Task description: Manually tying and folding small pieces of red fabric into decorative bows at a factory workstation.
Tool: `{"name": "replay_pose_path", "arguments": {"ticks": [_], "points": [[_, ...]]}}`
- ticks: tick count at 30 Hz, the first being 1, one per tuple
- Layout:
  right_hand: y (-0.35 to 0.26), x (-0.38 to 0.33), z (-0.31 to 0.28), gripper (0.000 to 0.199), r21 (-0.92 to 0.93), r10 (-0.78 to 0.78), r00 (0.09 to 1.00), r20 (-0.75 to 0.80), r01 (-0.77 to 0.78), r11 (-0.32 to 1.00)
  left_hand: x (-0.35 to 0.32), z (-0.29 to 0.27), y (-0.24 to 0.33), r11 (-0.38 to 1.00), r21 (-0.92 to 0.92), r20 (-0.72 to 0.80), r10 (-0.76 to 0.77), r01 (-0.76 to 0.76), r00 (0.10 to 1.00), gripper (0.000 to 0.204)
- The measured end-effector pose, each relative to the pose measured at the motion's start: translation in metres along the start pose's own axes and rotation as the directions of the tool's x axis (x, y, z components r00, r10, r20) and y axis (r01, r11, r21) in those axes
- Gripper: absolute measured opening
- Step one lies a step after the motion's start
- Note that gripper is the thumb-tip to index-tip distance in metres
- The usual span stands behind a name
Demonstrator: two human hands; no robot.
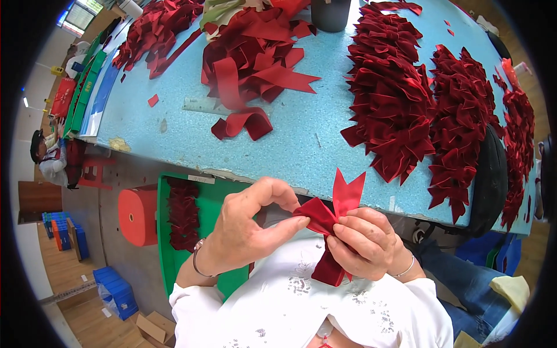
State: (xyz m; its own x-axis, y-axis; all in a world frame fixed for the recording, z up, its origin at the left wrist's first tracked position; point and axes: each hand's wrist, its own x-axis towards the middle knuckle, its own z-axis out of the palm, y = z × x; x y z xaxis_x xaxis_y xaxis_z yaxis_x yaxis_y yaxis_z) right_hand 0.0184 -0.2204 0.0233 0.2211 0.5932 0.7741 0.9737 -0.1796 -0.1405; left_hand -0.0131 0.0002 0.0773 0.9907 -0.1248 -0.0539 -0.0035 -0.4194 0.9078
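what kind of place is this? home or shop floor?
Likely a small craft workshop making ribbon bows. Both hands, left hand and right hand, fold a red bow over a long blue table stacked with finished bows and cut ribbon. Another worker sits farther along.

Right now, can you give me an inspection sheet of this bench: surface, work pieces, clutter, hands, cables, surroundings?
Surface: light blue table, scuffed, with red scraps.
Job's things: dark red ribbon bow pinched between both hands; rows of finished bows stacked at right.
Clutter: loose pile of cut ribbon strips at centre, clear ruler beside it, dark cup at the far edge.
Grip: left hand pinches the bow's loop; right hand holds its middle and tail.
Cables: nothing seen.
Surroundings: green tray with more bows below the table, orange stool, blue crates, another person seated far left.
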Motion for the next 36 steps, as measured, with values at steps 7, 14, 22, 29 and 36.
{"name": "replay_pose_path", "arguments": {"ticks": [7,14,22,29,36], "points": [[0.005,0.001,0.002,0.023,-0.106,0.001,0.999,-0.037,-0.005,0.994,0.000,0.008,-0.014,0.688,-0.704,0.013,-0.232,0.174,0.973,0.044],[0.007,0.000,0.012,0.022,-0.198,-0.090,0.994,-0.056,0.077,0.977,0.009,0.028,-0.017,0.585,-0.736,0.327,-0.133,0.341,0.935,0.038],[0.006,0.001,0.014,0.021,-0.231,-0.081,0.995,-0.063,0.064,0.971,0.009,0.028,-0.026,0.542,-0.760,0.364,-0.105,0.360,0.926,0.028],[0.005,0.003,0.012,0.031,-0.260,-0.014,1.000,0.026,0.021,0.965,0.011,0.034,-0.034,0.434,-0.830,0.297,-0.186,0.350,0.936,0.022],[0.003,-0.011,0.002,0.054,0.566,0.736,0.675,-0.050,-0.588,0.578,0.012,0.034,-0.035,0.445,-0.864,0.150,-0.219,0.236,0.964,0.021]]}}
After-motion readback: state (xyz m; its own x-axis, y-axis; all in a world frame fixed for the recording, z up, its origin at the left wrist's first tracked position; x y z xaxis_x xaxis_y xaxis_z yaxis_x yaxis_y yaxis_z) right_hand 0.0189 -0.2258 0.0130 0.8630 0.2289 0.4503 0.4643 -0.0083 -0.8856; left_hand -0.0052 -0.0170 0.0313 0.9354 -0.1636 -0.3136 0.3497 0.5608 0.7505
